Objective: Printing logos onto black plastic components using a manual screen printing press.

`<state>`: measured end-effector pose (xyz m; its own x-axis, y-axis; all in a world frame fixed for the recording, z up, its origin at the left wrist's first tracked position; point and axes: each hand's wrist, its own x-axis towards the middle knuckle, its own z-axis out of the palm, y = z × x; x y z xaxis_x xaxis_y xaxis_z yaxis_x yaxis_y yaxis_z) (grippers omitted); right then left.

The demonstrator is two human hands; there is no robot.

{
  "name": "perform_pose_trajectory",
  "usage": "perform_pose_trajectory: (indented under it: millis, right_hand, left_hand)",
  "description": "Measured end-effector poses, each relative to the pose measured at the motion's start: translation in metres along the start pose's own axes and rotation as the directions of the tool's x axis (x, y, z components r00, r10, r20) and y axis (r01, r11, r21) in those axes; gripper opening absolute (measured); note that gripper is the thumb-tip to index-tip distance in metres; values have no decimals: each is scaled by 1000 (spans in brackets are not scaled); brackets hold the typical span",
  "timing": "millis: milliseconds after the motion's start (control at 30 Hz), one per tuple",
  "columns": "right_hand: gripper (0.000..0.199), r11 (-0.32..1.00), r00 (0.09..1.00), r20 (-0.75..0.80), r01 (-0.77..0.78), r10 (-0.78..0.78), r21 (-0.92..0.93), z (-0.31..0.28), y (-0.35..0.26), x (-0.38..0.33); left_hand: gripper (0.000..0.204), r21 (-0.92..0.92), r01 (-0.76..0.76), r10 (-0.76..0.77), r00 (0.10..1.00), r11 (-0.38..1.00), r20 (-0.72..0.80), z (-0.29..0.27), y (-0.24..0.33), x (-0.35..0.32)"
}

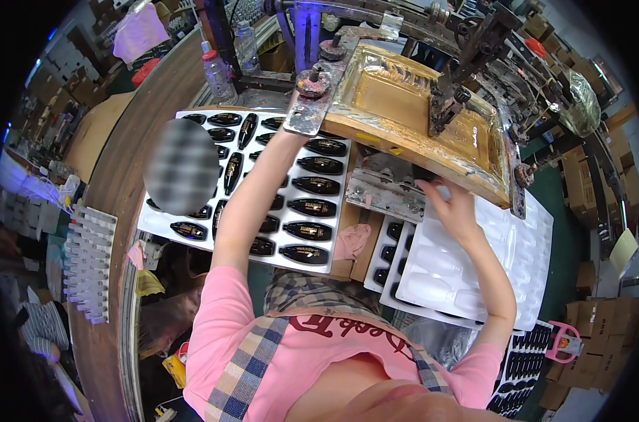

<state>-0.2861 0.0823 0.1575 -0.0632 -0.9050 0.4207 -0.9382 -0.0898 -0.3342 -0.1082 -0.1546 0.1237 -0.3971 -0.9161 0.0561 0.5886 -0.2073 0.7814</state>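
My left forearm reaches up across a white tray [284, 211] of glossy black bottles with gold print. My left hand is mostly hidden behind a metal bracket [307, 116] on the side of a wooden-framed printing screen [397, 91], so its fingers do not show. Under the screen's near edge, my right hand [452, 205] is at a metal fixture [386, 190], with thumb and fingers curled around something dark. What they hold is mostly out of sight below the frame. The screen is tilted above the fixture, with yellowish residue on it.
White trays [439, 271] are stacked at my right, with more black bottles [384, 253] partly underneath. A pink cloth [352, 241] lies between tray and stack. A clear bottle [220, 77] stands at the back left. A rack of small clear pieces [89, 264] sits far left.
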Motion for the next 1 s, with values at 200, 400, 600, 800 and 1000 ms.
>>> perform_pose_trajectory:
  millis: [200,400,600,800,1000]
  right_hand:
    - [27,998,998,-33,56,-55,20,33,-9,11]
    - [30,999,999,-42,4,-2,35,31,-15,3]
    - [37,996,999,-27,-29,27,-87,-6,-53,-28]
    - [34,988,994,29,-107,104,111,-22,-117,-90]
    - [22,853,990,118,-127,77,506,33,-144,-107]
  left_hand:
    - [25,346,-48,37,999,937,38,-103,47,-73]
    - [24,326,-122,185,968,937,-168,-190,76,-131]
    - [26,348,-205,283,940,915,-189,-224,94,-162]
    - [23,227,-200,241,956,953,-168,-204,91,-177]
    - [22,137,-132,142,988,982,-65,-158,92,-208]
